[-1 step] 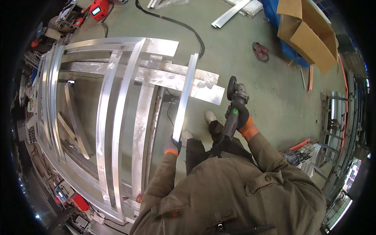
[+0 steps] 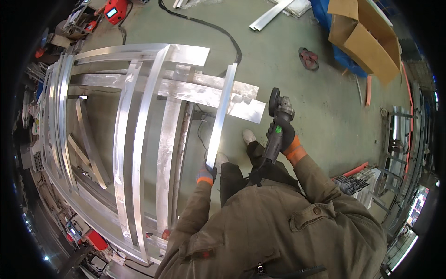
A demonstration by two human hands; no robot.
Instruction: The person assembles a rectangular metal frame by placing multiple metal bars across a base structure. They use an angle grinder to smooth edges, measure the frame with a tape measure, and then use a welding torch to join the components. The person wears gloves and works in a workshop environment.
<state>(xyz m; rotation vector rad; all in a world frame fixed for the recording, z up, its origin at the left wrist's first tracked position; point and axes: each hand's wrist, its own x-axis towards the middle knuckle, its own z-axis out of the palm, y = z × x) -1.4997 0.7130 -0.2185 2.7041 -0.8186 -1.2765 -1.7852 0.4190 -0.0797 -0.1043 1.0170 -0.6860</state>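
My gloved left hand (image 2: 205, 174) is closed around the near end of a long, shiny metal bar (image 2: 222, 111). The bar's far part crosses over the end of a wide flat metal beam (image 2: 195, 95); whether the two touch, I cannot tell. In my gloved right hand (image 2: 287, 134) is a dark angle grinder (image 2: 278, 122), its body gripped with the disc end pointing away from me. The grinder's disc (image 2: 274, 98) stands to the right of the beam's end, apart from it. Left of my left hand, several metal bars (image 2: 141, 153) lie across a large metal frame (image 2: 121, 50).
A black cable (image 2: 218, 29) runs over the floor at the back. Back right stand an open cardboard box (image 2: 367, 44) and a blue sheet (image 2: 320, 16), with a sandal (image 2: 308, 59) nearby. A red machine (image 2: 115, 10) sits back left. Metal racks (image 2: 400, 139) line the right.
The metal bar in my left hand has shifted slightly to the right, and the hand with it. My right hand keeps its hold on the angle grinder.
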